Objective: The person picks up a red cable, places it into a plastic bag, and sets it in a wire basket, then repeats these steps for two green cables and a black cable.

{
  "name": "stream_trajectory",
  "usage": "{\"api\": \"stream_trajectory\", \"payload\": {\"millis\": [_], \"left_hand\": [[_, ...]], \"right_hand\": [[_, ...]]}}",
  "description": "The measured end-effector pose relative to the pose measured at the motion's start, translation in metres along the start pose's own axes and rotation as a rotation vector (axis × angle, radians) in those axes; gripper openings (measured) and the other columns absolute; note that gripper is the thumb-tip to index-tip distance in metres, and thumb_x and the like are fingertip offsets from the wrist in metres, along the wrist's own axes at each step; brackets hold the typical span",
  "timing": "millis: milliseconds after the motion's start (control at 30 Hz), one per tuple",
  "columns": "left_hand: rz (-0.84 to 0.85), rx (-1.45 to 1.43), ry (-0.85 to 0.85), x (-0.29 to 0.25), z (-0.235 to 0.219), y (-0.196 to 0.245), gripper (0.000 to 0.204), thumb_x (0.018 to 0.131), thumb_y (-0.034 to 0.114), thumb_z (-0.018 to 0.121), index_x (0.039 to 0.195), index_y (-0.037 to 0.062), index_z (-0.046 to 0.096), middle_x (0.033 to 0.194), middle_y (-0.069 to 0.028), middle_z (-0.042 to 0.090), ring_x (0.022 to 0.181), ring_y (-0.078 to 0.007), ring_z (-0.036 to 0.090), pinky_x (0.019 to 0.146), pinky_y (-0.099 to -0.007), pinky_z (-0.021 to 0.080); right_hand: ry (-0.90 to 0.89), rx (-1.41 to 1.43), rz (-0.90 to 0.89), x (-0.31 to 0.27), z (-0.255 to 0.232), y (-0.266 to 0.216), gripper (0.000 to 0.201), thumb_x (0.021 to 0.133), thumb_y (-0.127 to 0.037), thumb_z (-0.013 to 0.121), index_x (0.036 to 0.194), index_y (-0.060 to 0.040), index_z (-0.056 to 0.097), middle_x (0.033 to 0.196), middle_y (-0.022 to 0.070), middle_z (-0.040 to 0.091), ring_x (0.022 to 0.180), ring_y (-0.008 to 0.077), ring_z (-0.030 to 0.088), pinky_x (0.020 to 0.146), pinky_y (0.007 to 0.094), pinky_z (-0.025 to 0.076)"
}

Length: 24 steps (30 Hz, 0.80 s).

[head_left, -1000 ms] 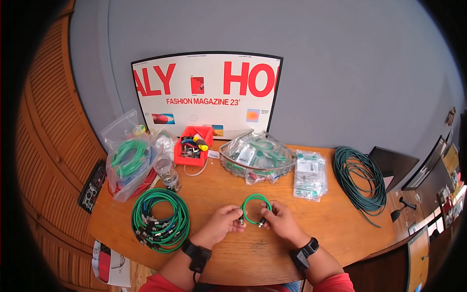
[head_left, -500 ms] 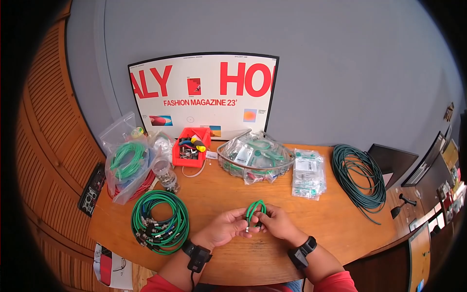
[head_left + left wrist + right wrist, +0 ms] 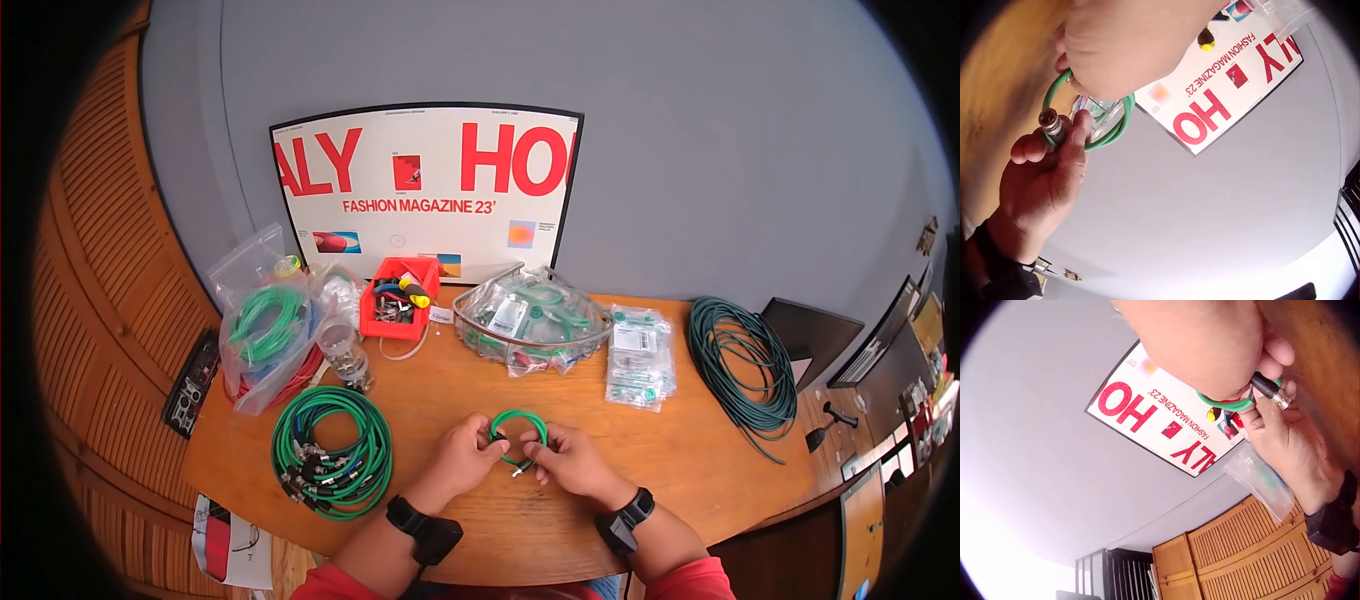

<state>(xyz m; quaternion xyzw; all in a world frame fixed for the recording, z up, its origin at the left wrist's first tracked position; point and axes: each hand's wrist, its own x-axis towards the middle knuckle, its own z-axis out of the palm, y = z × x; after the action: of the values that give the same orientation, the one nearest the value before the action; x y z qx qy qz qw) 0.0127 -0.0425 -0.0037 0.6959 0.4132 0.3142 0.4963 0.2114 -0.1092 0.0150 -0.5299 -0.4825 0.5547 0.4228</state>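
Both hands hold a short green cable (image 3: 522, 413) bent into a loop above the table's front part. My left hand (image 3: 468, 452) pinches the loop's left side between thumb and fingers. The right hand (image 3: 572, 461) grips its right side, near a dark connector with a metal tip (image 3: 521, 468) that points down and left. In the left wrist view the right hand (image 3: 1047, 181) has thumb and fingers round the connector (image 3: 1052, 125). In the right wrist view a black connector (image 3: 1267, 387) with a silver end lies between the two hands.
Coiled green cables (image 3: 332, 455) lie at the left, beside a bag of cable (image 3: 262, 340) and a jar (image 3: 347, 358). Behind stand a red bin (image 3: 398, 325), a basket of bagged cables (image 3: 530, 322) and a monitor (image 3: 425, 180). Flat packets (image 3: 638, 360) and a dark coil (image 3: 740, 370) lie right.
The hands came together with the cable half a second ago, then moved apart again. The loop has opened wider between them, and the connector now sticks out by the right fingers.
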Motion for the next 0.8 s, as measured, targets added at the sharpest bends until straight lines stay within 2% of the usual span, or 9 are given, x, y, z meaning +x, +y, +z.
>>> {"api": "stream_trajectory", "payload": {"millis": [67,167,267,333,433,633,733,767,800], "left_hand": [[-0.026,0.025,0.03,0.001,0.003,-0.002,0.02,0.089,0.003,0.07,0.105,-0.0031,0.06,0.088,-0.0066,0.071,0.075,-0.0101,0.065,0.067,-0.0263,0.052],[0.051,-0.123,0.073,0.002,0.005,-0.007,0.017,0.09,0.001,0.067,0.104,0.0008,0.057,0.091,-0.0018,0.067,0.076,-0.0055,0.061,0.065,-0.0221,0.047],[0.05,-0.128,-0.038,0.001,0.0,-0.005,0.018,0.091,0.001,0.065,0.106,0.0035,0.055,0.1,-0.0035,0.067,0.081,-0.007,0.061,0.068,-0.0218,0.048],[-0.049,-0.533,-0.259,0.002,-0.002,-0.008,0.022,0.093,0.002,0.064,0.113,0.0047,0.054,0.108,-0.0042,0.067,0.083,-0.0093,0.063,0.072,-0.0245,0.051],[-0.122,-0.628,-0.354,0.0,-0.01,0.001,0.025,0.096,0.005,0.063,0.119,0.0055,0.052,0.115,-0.0038,0.065,0.085,-0.0106,0.063,0.074,-0.0254,0.051],[-0.128,-0.628,-0.369,0.001,-0.015,0.004,0.031,0.097,0.009,0.063,0.125,0.0053,0.052,0.119,-0.0051,0.065,0.084,-0.011,0.063,0.075,-0.0255,0.051],[-0.17,-0.566,-0.314,0.002,-0.011,0.001,0.029,0.097,0.009,0.063,0.124,0.004,0.052,0.117,-0.0068,0.065,0.085,-0.0117,0.063,0.074,-0.0261,0.051],[-0.163,-0.565,-0.332,0.003,-0.007,-0.003,0.029,0.097,0.009,0.063,0.124,0.004,0.052,0.117,-0.0068,0.065,0.085,-0.0117,0.063,0.074,-0.0261,0.051],[-0.153,-0.512,-0.272,0.004,-0.003,-0.012,0.029,0.097,0.009,0.063,0.124,0.0029,0.051,0.113,-0.0081,0.066,0.085,-0.0122,0.063,0.073,-0.0267,0.052]], "right_hand": [[-0.02,0.028,-0.022,0.0,0.002,0.002,0.021,0.1,-0.016,0.063,0.113,0.0003,0.064,0.079,0.0006,0.065,0.063,0.0058,0.061,0.057,0.022,0.053],[-0.023,0.079,-0.068,0.003,0.001,0.008,0.018,0.1,-0.016,0.063,0.11,-0.0001,0.064,0.079,0.0013,0.065,0.064,0.0064,0.062,0.058,0.0224,0.053],[0.013,0.166,-0.081,0.005,-0.006,0.005,0.017,0.101,-0.018,0.063,0.105,-0.0013,0.063,0.079,0.0016,0.064,0.062,0.0072,0.061,0.057,0.023,0.053],[0.035,0.231,-0.065,0.005,-0.011,0.004,0.018,0.101,-0.02,0.062,0.102,-0.0022,0.063,0.078,0.0016,0.063,0.061,0.0075,0.061,0.056,0.0232,0.052],[0.064,0.308,-0.007,0.008,-0.015,0.007,0.018,0.102,-0.022,0.061,0.099,-0.0041,0.062,0.083,0.0039,0.066,0.058,0.009,0.059,0.053,0.0237,0.05],[0.058,0.444,0.027,0.009,-0.016,0.007,0.017,0.101,-0.022,0.063,0.1,-0.0052,0.062,0.083,0.0041,0.067,0.057,0.0092,0.06,0.052,0.0236,0.05],[0.034,0.421,-0.005,0.009,-0.018,0.008,0.017,0.101,-0.022,0.063,0.101,-0.0051,0.062,0.083,0.0034,0.067,0.058,0.0087,0.061,0.053,0.0235,0.051],[0.023,0.336,-0.004,0.009,-0.017,0.006,0.018,0.101,-0.023,0.064,0.101,-0.0047,0.061,0.082,0.003,0.066,0.059,0.0084,0.061,0.053,0.0234,0.051],[0.018,0.251,-0.002,0.007,-0.017,0.004,0.019,0.1,-0.023,0.064,0.101,-0.0044,0.061,0.082,0.0025,0.066,0.06,0.008,0.061,0.054,0.0233,0.051]]}}
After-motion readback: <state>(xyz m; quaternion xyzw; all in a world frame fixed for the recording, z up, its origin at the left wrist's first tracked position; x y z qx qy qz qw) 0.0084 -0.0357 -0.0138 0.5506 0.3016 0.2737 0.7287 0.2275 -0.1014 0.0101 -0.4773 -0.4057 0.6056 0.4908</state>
